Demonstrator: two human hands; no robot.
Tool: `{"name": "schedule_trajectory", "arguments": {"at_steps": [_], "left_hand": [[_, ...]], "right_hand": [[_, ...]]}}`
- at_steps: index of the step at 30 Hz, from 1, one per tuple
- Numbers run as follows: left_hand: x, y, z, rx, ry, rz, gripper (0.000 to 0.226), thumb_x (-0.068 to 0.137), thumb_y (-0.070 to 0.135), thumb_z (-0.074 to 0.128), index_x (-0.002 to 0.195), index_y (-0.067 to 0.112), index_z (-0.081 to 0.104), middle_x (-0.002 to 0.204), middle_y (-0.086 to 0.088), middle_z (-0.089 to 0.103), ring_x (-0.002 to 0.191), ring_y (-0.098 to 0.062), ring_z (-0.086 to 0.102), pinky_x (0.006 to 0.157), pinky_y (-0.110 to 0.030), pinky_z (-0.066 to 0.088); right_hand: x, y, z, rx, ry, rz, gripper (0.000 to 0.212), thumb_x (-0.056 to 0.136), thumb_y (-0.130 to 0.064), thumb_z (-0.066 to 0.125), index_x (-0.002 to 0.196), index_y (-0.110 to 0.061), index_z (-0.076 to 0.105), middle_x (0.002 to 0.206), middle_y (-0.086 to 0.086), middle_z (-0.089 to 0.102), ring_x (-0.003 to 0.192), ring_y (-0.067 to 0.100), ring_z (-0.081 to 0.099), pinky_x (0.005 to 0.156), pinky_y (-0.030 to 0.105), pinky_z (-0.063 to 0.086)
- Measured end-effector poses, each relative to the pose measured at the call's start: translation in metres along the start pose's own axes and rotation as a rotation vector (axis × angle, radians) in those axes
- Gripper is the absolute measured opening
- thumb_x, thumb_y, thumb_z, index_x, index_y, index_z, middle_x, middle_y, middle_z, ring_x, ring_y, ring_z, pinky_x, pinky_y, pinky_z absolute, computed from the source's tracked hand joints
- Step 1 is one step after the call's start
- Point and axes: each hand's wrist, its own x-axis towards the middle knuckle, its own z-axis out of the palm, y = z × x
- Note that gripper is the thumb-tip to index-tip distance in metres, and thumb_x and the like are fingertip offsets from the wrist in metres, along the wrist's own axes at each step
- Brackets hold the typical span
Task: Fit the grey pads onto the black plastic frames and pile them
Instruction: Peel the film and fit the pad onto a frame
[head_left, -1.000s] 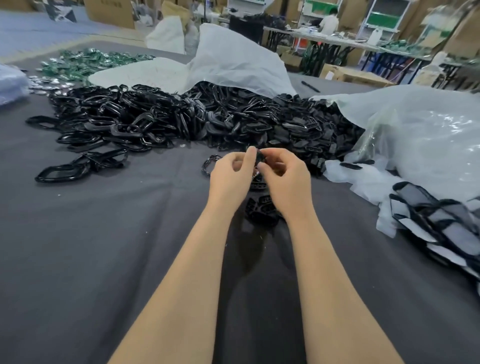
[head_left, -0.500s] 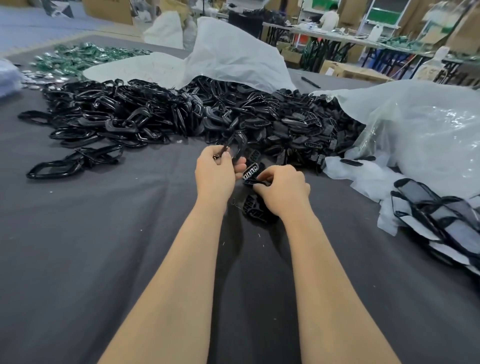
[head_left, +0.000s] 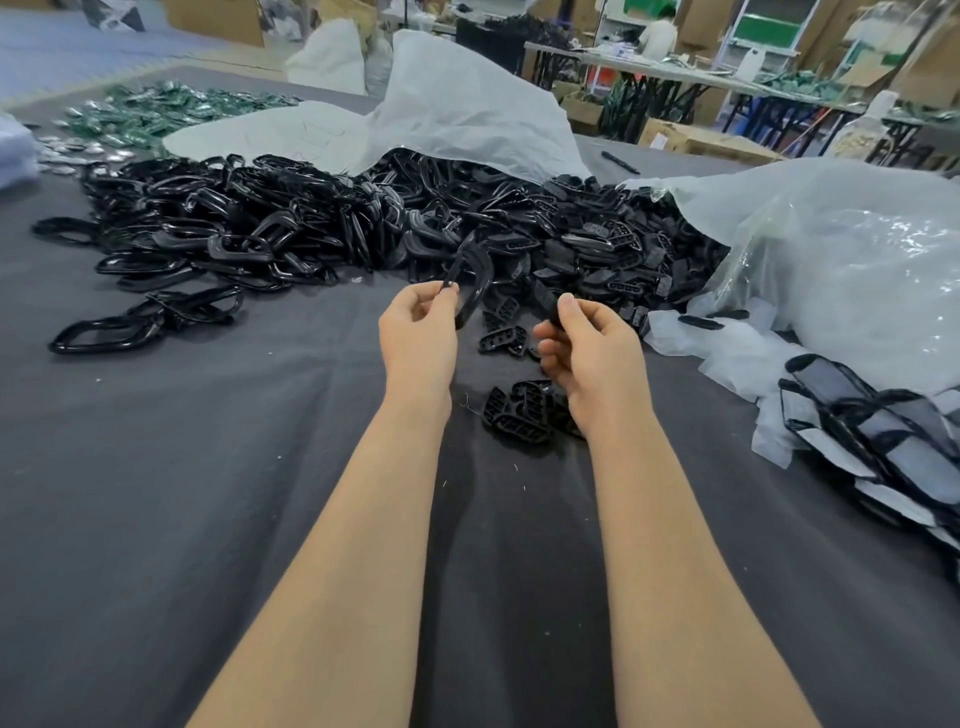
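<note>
Now | left fingers (head_left: 448, 300) pinch curved black frame (head_left: 477, 275) | right fingers (head_left: 570, 307) pinch small black piece (head_left: 554, 315)

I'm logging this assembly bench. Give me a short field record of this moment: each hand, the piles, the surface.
left hand: pinches a curved black frame, held above the cloth
right hand: fingers curled round a small black piece
near pile: slotted black parts beside the right wrist
far heap: loose black frames and parts behind the hands
grey pads: stacked at right
surface: dark grey cloth
</note>
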Motion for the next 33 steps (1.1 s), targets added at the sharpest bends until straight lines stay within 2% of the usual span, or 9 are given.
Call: {"name": "schedule_trajectory", "arguments": {"at_steps": [4, 8, 13, 15, 20, 22, 25, 30, 33], "left_hand": [[-0.003, 0.001, 0.002, -0.101, -0.038, -0.016, 0.014, 0.095, 0.01, 0.059, 0.084, 0.018, 0.059, 0.068, 0.005, 0.056, 0.055, 0.0, 0.056, 0.061, -0.015, 0.048], [-0.008, 0.001, 0.007, -0.093, -0.06, -0.016, 0.015, 0.094, 0.001, 0.057, 0.091, 0.016, 0.051, 0.072, 0.0, 0.064, 0.061, -0.003, 0.068, 0.06, -0.013, 0.052], [-0.012, -0.003, 0.008, 0.006, -0.18, -0.01, 0.052, 0.09, -0.001, 0.056, 0.132, 0.027, 0.04, 0.084, -0.005, 0.066, 0.067, -0.005, 0.071, 0.064, -0.018, 0.056], [-0.012, -0.003, 0.008, 0.075, -0.228, 0.017, 0.059, 0.09, 0.0, 0.056, 0.138, 0.029, 0.04, 0.082, -0.004, 0.067, 0.069, -0.006, 0.071, 0.066, -0.019, 0.057], [-0.013, -0.003, 0.008, 0.138, -0.191, 0.098, 0.025, 0.093, 0.012, 0.06, 0.105, 0.033, 0.052, 0.084, -0.005, 0.071, 0.077, -0.014, 0.071, 0.071, -0.027, 0.06], [-0.014, -0.004, 0.008, 0.149, -0.166, 0.13, 0.022, 0.095, 0.013, 0.058, 0.093, 0.034, 0.049, 0.078, -0.003, 0.071, 0.073, -0.012, 0.071, 0.064, -0.023, 0.058], [-0.012, -0.005, 0.009, 0.134, -0.117, 0.113, 0.023, 0.097, 0.01, 0.054, 0.089, 0.03, 0.044, 0.074, 0.002, 0.069, 0.064, -0.005, 0.069, 0.062, -0.023, 0.057], [-0.006, -0.006, 0.009, 0.1, -0.043, 0.05, 0.014, 0.095, 0.011, 0.051, 0.092, 0.023, 0.045, 0.088, -0.004, 0.073, 0.092, -0.02, 0.07, 0.091, -0.043, 0.054], [-0.004, -0.007, 0.009, 0.051, -0.022, 0.023, 0.015, 0.094, 0.01, 0.052, 0.092, 0.023, 0.046, 0.084, 0.001, 0.072, 0.086, -0.015, 0.068, 0.088, -0.034, 0.054]], "right_hand": [[-0.003, -0.001, 0.001, 0.055, -0.024, 0.051, 0.015, 0.097, -0.021, 0.056, 0.082, -0.016, 0.057, 0.049, -0.007, 0.058, 0.039, 0.003, 0.046, 0.043, 0.014, 0.042], [-0.004, -0.002, 0.001, 0.078, -0.03, 0.051, 0.012, 0.096, -0.022, 0.057, 0.084, -0.019, 0.059, 0.055, -0.005, 0.063, 0.043, 0.003, 0.052, 0.046, 0.016, 0.044], [-0.002, -0.001, 0.004, 0.134, -0.037, 0.068, 0.011, 0.094, -0.018, 0.06, 0.084, -0.017, 0.06, 0.067, -0.001, 0.066, 0.053, 0.005, 0.059, 0.051, 0.016, 0.049], [0.0, 0.0, 0.004, 0.14, -0.039, 0.056, 0.009, 0.093, -0.015, 0.061, 0.084, -0.015, 0.062, 0.07, -0.001, 0.067, 0.055, 0.005, 0.061, 0.053, 0.016, 0.05], [0.004, 0.005, 0.003, 0.035, -0.048, 0.004, 0.01, 0.091, -0.01, 0.062, 0.085, -0.016, 0.066, 0.078, 0.0, 0.068, 0.059, 0.004, 0.059, 0.056, 0.017, 0.049], [0.005, 0.006, 0.003, -0.019, -0.056, -0.021, 0.015, 0.09, -0.005, 0.06, 0.086, -0.018, 0.066, 0.08, 0.001, 0.067, 0.064, 0.006, 0.059, 0.058, 0.017, 0.048], [0.005, 0.006, 0.003, -0.034, -0.028, -0.065, 0.021, 0.089, 0.0, 0.059, 0.084, -0.019, 0.064, 0.075, -0.002, 0.065, 0.063, 0.006, 0.061, 0.058, 0.016, 0.049], [0.004, 0.006, 0.003, -0.076, 0.007, -0.11, 0.021, 0.088, 0.001, 0.062, 0.082, -0.019, 0.061, 0.071, -0.005, 0.063, 0.058, 0.002, 0.06, 0.057, 0.015, 0.049], [0.003, 0.007, 0.004, -0.088, 0.014, -0.127, 0.019, 0.087, 0.001, 0.062, 0.083, -0.018, 0.061, 0.069, -0.005, 0.063, 0.057, 0.001, 0.06, 0.059, 0.014, 0.05]]}}
